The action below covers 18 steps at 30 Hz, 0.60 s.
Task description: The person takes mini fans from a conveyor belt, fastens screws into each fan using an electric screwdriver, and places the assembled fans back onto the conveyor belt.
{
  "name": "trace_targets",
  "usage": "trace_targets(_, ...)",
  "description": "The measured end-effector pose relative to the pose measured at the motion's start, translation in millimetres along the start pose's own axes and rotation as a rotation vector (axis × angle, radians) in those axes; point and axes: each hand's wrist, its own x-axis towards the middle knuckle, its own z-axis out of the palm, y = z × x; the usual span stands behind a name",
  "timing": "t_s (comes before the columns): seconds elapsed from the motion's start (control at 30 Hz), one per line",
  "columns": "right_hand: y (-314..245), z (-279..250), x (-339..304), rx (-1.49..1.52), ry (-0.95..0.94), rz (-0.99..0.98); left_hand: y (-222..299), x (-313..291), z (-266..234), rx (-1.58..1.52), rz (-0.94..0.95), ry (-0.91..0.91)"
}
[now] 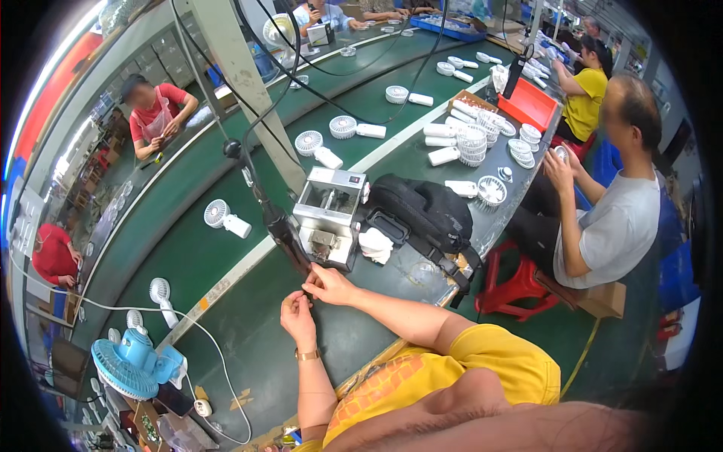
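Note:
My left hand (299,322) is over the dark bench top with its fingers pinched together. My right hand (331,286) meets it from the right, fingers curled by the lower end of a dark hanging electric screwdriver (285,235). Whatever small thing the fingertips hold is hidden. Just beyond the hands stands a silver, box-shaped bench machine (328,197) with an open metal front. A crumpled white cloth (375,245) lies to its right, beside a black bag (425,212) with straps.
White handheld fans (216,214) lie along the green conveyor (256,192). More fans (471,135) are piled near a red tray (529,105). A blue desk fan (129,361) with a trailing white cable stands at left. A co-worker in grey (610,218) sits at right; others work beyond.

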Motion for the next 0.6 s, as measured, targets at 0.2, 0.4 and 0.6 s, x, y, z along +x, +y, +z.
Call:
trace_targets(0.2,-8.0,0.0,-5.3,0.041,0.007,0.054,0.0,-5.1,-2.6,0.003,-0.049,-0.025)
trace_targets(0.4,-2.1,1.6,-2.3,0.018,-0.022,0.03,4.9,-3.0,0.3,-0.001,-0.044,0.0)
trace_targets(0.6,-0.5,0.1,0.2,-0.013,-0.075,0.044,6.5,-5.0,4.4,-0.116,-0.094,-0.057)
